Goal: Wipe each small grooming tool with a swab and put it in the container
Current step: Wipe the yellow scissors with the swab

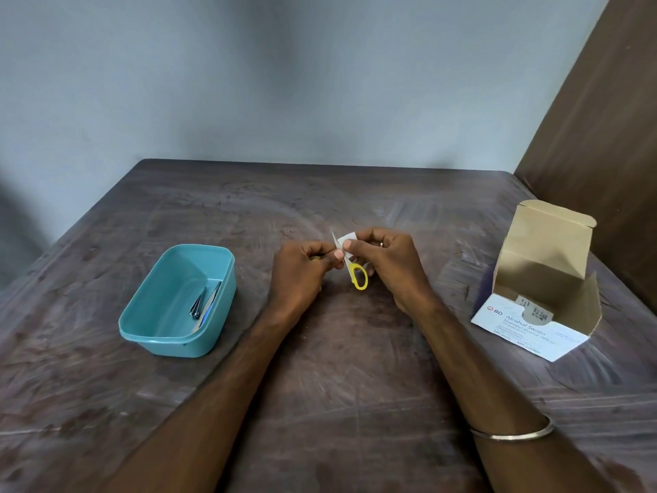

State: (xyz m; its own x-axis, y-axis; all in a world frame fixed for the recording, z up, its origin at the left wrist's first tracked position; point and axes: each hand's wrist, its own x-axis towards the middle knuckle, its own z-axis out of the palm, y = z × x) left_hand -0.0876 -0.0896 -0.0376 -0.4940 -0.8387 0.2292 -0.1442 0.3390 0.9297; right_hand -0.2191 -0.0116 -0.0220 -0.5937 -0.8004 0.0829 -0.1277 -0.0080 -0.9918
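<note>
Nearest, two bare forearms reach in from the near edge of the table (355, 403), a dark brown wooden top with worn, streaky pale scuffs across its grain. A thin metal bangle (512, 433) rings the right forearm close to the near right corner.

Further in, around the middle of the table, both hands meet just above the surface. The left hand (300, 270) is curled closed, its fingertips pinched at the small scissors (350, 265) near where blades and handles join. The right hand (385, 257), with a ring on one finger, is also closed, thumb and fingers pressing a small white swab (345, 240) against the scissors' blades. The scissors have a slim, pale metal tip that pokes up past the fingers and an oval yellow plastic handle loop that hangs down between the two hands.

Left of the hands, toward the left edge, sits the container (177, 336), a teal plastic tub, rectangular with rounded corners and a smooth rim. Inside it, against its right wall, lie slim metal grooming tools (199, 304); their exact kinds are hard to tell.

Near the right edge stands an open cardboard box (533, 329), white-printed outside with "Alcohol Swabs", plain brown inside, its lid flap raised.

Beyond the far edge rises a smooth, pale blue-grey wall (284, 83); a brown panel (611, 137) stands by the far right corner.
</note>
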